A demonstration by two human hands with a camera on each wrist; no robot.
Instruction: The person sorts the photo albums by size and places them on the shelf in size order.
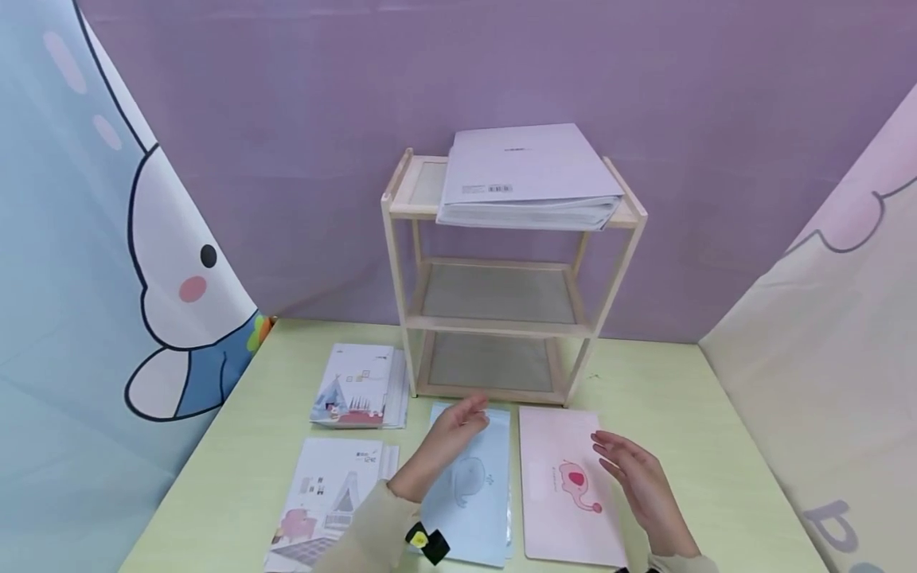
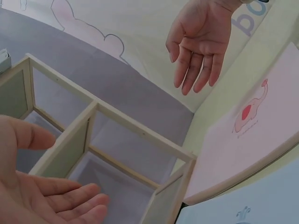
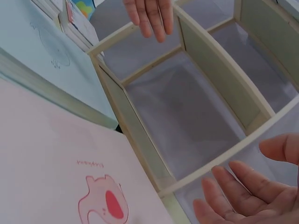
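Note:
My left hand (image 1: 446,442) hovers over the upper part of a blue notebook (image 1: 473,509) with a whale drawing, holding nothing. At the right edge of a pink notebook (image 1: 555,477) with an elephant drawing is my right hand (image 1: 640,485), empty too, its fingers relaxed. Both palms face inward, as the left wrist view shows for the right hand (image 2: 201,42). Behind the notebooks stands a small wooden shelf rack (image 1: 494,325) with three levels. A stack of large white books (image 1: 526,163) lies on its top, overhanging the front edge.
Left of the blue notebook lie two stacks of white illustrated books, a smaller one (image 1: 354,386) at the back and a larger one (image 1: 329,493) in front. Purple cloth (image 1: 286,159) hangs behind the pale green table (image 1: 688,414), and printed cloths flank it.

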